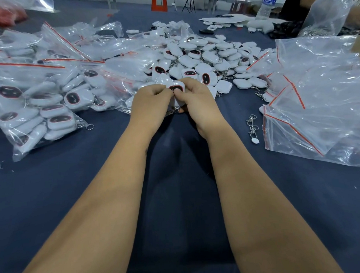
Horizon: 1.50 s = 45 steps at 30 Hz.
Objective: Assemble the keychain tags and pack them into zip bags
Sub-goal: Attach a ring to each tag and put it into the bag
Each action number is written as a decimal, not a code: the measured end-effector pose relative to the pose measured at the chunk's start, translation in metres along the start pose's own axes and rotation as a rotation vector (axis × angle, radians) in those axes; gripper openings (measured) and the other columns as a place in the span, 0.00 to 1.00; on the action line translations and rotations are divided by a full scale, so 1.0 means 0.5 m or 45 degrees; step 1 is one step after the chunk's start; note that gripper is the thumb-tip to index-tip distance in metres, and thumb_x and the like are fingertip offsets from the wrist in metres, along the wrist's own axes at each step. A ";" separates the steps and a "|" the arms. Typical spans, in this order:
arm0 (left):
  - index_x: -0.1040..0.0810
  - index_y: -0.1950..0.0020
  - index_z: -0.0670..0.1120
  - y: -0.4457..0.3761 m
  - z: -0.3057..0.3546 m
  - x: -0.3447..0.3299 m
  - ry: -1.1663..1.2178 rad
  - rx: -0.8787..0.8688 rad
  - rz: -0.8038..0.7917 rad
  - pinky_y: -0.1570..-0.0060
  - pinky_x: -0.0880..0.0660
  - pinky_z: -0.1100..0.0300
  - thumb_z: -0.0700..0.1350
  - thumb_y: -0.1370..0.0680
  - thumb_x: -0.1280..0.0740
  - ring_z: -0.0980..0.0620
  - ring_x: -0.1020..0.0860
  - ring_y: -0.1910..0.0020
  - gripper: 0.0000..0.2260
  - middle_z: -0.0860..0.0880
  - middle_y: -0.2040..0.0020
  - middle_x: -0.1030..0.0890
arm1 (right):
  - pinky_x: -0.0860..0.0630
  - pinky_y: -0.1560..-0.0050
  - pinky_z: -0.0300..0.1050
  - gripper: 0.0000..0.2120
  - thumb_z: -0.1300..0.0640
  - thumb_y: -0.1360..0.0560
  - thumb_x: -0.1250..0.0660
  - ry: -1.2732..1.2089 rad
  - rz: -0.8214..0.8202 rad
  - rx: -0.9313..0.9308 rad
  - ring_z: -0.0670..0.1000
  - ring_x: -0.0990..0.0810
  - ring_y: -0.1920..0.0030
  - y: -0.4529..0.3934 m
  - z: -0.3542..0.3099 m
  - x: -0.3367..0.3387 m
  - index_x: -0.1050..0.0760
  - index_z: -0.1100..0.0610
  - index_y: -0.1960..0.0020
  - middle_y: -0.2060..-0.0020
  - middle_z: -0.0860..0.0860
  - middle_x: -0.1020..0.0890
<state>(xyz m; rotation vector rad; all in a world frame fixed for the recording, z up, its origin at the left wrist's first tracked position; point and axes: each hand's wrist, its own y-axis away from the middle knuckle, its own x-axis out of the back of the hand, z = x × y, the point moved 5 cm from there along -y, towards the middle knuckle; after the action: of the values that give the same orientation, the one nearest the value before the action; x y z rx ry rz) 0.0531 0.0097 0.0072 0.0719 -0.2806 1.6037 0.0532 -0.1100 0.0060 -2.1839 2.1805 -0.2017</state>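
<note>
left arm (107, 193): showing bare from elbow to wrist, no sleeve in sight
right arm (253, 191): showing bare likewise, nothing covering it
left hand (150, 100): wearing no glove, no ring showing
right hand (198, 100): wearing no glove either
wrists: carrying no watch or band

Both bare forearms outstretched, left hand (150, 100) and right hand (196, 100) knuckle to knuckle, fingers curled in a pinching grip.
</note>
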 end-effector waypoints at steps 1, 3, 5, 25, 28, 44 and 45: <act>0.33 0.70 0.47 -0.001 -0.001 0.000 -0.001 0.002 0.000 0.69 0.40 0.59 0.42 0.27 0.37 0.54 0.37 0.71 0.12 0.54 0.75 0.34 | 0.24 0.61 0.38 0.08 0.66 0.20 0.40 -0.001 -0.004 0.001 0.49 0.20 0.59 0.000 -0.001 0.000 0.23 0.60 0.46 0.58 0.55 0.19; 0.29 0.69 0.44 -0.002 -0.002 0.000 -0.009 0.002 0.009 0.69 0.39 0.59 0.42 0.27 0.37 0.54 0.36 0.71 0.10 0.53 0.74 0.33 | 0.25 0.61 0.39 0.08 0.66 0.21 0.40 0.002 -0.011 0.002 0.49 0.20 0.59 0.001 -0.001 0.000 0.23 0.60 0.46 0.58 0.54 0.19; 0.28 0.70 0.44 -0.004 -0.004 0.000 -0.021 0.007 0.013 0.69 0.38 0.59 0.42 0.27 0.37 0.54 0.35 0.72 0.11 0.54 0.75 0.31 | 0.24 0.59 0.41 0.09 0.66 0.21 0.39 0.002 -0.006 -0.001 0.50 0.20 0.58 0.000 -0.001 0.000 0.23 0.60 0.45 0.58 0.54 0.19; 0.20 0.51 0.42 -0.017 -0.010 0.001 0.001 -0.064 0.086 0.63 0.29 0.60 0.47 0.23 0.34 0.57 0.27 0.69 0.09 0.55 0.67 0.23 | 0.20 0.48 0.52 0.14 0.69 0.24 0.37 -0.132 0.082 -0.022 0.53 0.18 0.59 0.001 0.002 0.010 0.24 0.51 0.49 0.62 0.54 0.17; 0.20 0.53 0.43 -0.020 -0.013 0.003 -0.022 -0.081 0.113 0.64 0.28 0.63 0.46 0.23 0.34 0.60 0.27 0.70 0.08 0.57 0.69 0.24 | 0.20 0.47 0.53 0.14 0.70 0.24 0.37 -0.122 0.076 -0.022 0.54 0.18 0.58 0.002 0.001 0.010 0.24 0.53 0.46 0.60 0.57 0.17; 0.21 0.59 0.49 -0.017 -0.009 0.001 -0.060 -0.073 0.088 0.59 0.27 0.58 0.48 0.23 0.34 0.55 0.27 0.66 0.06 0.56 0.68 0.24 | 0.21 0.62 0.38 0.21 0.74 0.29 0.38 -0.118 0.108 -0.008 0.48 0.18 0.65 -0.002 0.002 0.012 0.21 0.51 0.47 0.68 0.49 0.16; 0.20 0.58 0.49 -0.016 -0.008 0.001 -0.066 -0.071 0.089 0.60 0.28 0.58 0.48 0.23 0.34 0.55 0.27 0.66 0.06 0.56 0.68 0.24 | 0.21 0.62 0.37 0.21 0.74 0.29 0.38 -0.113 0.113 -0.010 0.48 0.18 0.65 -0.002 0.001 0.012 0.21 0.52 0.47 0.68 0.48 0.16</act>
<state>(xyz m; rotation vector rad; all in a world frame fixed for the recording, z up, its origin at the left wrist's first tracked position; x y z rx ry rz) 0.0615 0.0114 0.0045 0.0611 -0.3714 1.6640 0.0542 -0.1161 0.0057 -2.0526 2.2269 -0.0903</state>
